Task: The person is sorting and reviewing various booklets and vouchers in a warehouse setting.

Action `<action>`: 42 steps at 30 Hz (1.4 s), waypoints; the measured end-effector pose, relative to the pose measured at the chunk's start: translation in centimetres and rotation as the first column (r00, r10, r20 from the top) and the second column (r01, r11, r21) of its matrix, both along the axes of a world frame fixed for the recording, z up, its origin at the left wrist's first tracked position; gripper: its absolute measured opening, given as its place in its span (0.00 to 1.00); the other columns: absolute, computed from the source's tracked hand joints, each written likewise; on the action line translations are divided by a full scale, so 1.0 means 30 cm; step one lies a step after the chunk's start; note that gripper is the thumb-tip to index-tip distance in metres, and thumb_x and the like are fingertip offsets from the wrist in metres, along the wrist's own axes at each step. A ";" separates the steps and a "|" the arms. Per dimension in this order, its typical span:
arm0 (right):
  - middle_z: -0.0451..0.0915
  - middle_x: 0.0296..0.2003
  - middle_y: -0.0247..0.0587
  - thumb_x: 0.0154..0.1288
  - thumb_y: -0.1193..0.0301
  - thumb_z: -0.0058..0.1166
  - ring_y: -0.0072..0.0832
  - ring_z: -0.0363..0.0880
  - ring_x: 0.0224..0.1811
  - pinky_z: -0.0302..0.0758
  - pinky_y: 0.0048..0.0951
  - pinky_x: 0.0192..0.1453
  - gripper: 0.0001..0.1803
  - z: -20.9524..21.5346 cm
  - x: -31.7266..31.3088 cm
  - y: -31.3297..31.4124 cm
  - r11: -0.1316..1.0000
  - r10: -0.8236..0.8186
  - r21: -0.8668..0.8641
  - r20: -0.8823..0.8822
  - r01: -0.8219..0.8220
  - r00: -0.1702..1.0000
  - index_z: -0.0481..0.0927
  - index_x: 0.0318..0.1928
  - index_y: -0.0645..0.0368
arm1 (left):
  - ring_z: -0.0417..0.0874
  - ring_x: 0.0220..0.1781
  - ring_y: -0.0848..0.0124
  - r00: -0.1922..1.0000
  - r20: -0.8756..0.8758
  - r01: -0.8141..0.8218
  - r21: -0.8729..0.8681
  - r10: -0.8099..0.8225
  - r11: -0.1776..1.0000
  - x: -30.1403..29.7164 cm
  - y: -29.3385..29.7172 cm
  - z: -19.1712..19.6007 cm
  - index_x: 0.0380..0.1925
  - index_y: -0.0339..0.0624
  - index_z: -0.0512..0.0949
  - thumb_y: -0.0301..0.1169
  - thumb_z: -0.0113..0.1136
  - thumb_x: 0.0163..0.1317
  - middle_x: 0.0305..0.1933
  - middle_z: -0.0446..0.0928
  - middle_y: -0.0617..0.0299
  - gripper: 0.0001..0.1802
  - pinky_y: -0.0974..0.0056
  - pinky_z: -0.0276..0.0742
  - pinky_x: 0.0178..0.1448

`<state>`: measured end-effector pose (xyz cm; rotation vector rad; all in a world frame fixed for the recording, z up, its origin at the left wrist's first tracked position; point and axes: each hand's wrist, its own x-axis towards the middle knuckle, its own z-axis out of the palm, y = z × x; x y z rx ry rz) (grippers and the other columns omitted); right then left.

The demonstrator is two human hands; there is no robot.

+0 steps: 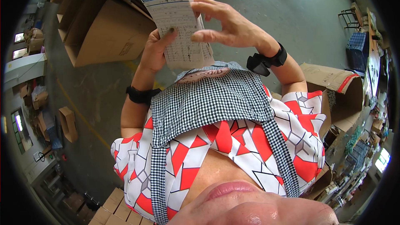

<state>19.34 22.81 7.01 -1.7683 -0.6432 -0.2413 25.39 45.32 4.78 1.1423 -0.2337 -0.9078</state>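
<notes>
A stack of paper time cards [179,21], white with blue top edges and handwriting down the front, is held up in front of my checked apron [208,100]. My left hand [156,50] grips the stack from its left side, thumb laid across the front card. At the right edge of the cards is my right hand [227,23], with thumb and fingers spread apart. Its fingertips reach the upper right edge of the stack; whether they pinch a card cannot be made out. Each wrist wears a black band.
Large open cardboard boxes [110,33] stand at the upper left, with folded cardboard above them. Another open box [337,87] is close by my right elbow. A small carton [68,124] sits on the grey floor at left. Blue crates [357,50] stand at far right.
</notes>
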 end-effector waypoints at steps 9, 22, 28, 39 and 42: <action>0.68 0.52 0.44 0.51 0.55 0.61 0.39 0.69 0.51 0.66 0.42 0.55 0.37 -0.047 -0.020 0.100 0.954 0.004 -0.298 0.077 0.019 0.997 0.63 0.60 0.52 | 0.69 0.59 0.63 0.945 -0.286 0.071 -0.292 -0.158 0.954 -0.009 0.089 -0.151 0.60 0.43 0.60 0.48 0.53 0.60 0.59 0.66 0.55 0.33 0.58 0.72 0.57; 0.73 0.51 0.37 0.52 0.62 0.60 0.32 0.68 0.53 0.60 0.34 0.54 0.37 -0.069 -0.003 0.130 0.913 0.008 -0.365 0.466 0.184 0.885 0.60 0.62 0.49 | 0.72 0.55 0.61 0.963 0.011 0.264 -0.204 -0.268 0.943 0.021 0.153 -0.084 0.57 0.41 0.65 0.28 0.68 0.45 0.55 0.70 0.56 0.36 0.57 0.71 0.57; 0.74 0.50 0.37 0.49 0.57 0.60 0.31 0.66 0.57 0.53 0.37 0.62 0.38 -0.038 -0.001 0.106 0.890 -0.110 -0.313 0.560 0.333 0.821 0.61 0.62 0.44 | 0.73 0.54 0.61 0.958 0.036 0.286 -0.145 -0.284 0.947 0.002 0.182 -0.021 0.52 0.39 0.71 0.15 0.63 0.44 0.51 0.74 0.54 0.30 0.58 0.68 0.59; 0.60 0.55 0.46 0.44 0.55 0.64 0.38 0.57 0.56 0.54 0.41 0.58 0.41 0.072 -0.007 0.031 0.875 -0.238 -0.332 0.338 0.352 0.911 0.63 0.57 0.61 | 0.72 0.56 0.61 0.958 0.029 0.285 -0.078 -0.284 0.955 -0.034 0.205 -0.010 0.50 0.38 0.73 0.16 0.61 0.46 0.51 0.74 0.52 0.26 0.57 0.67 0.59; 0.60 0.54 0.45 0.45 0.57 0.65 0.39 0.56 0.56 0.54 0.41 0.59 0.39 0.088 -0.009 0.025 0.861 -0.239 -0.372 0.306 0.347 0.922 0.64 0.55 0.60 | 0.72 0.56 0.61 0.961 0.051 0.273 -0.003 -0.273 0.962 -0.039 0.200 0.011 0.49 0.38 0.74 0.17 0.61 0.47 0.52 0.74 0.52 0.25 0.57 0.67 0.59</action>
